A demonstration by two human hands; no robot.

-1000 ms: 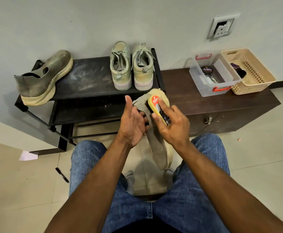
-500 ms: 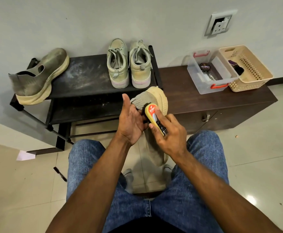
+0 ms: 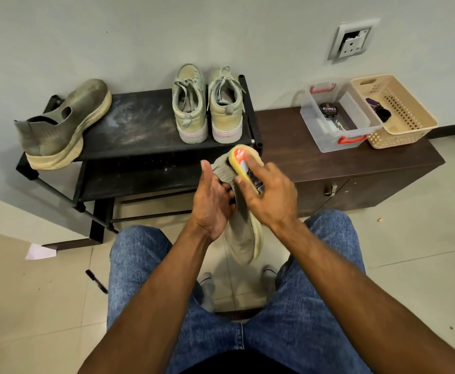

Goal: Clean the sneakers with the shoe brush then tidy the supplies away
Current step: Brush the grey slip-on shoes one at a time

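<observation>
**Mia:** What was in the boxes at the upper right?

**Ben:** The clear box (image 3: 337, 117) with red handles had a round black tin (image 3: 328, 110) inside. The tan basket (image 3: 399, 114) was touching it on the right, and it had something small and dark (image 3: 377, 109) in it. I could not tell what that was.

**Mia:** Where did they sit?

**Ben:** On a brown cabinet (image 3: 302, 160) by the grey wall. A wall socket (image 3: 353, 40) was above it. Left of the cabinet stood a dusty black rack (image 3: 140, 125). A pair of pale green sneakers (image 3: 207, 106) sat on top of it, heels to us. One grey slip-on shoe (image 3: 64, 122) sat at its left end, hanging over the edge. On the tile floor at the lower left lay a black pen (image 3: 96, 281) and a bit of paper (image 3: 40, 251).

**Mia:** And the hands?

**Ben:** They were in the middle of the picture, over blue jeans. The left hand (image 3: 212, 203) grasped the other grey shoe (image 3: 241, 228) by its top, thumb up. The right hand (image 3: 269, 195) held the yellow shoe brush (image 3: 243, 164) against that shoe's heel end.

**Mia:** Did anything change?

**Ben:** Half a second before, the brush was lower on the shoe. It had slid up to the heel. The boxes and other shoes stayed put.
</observation>
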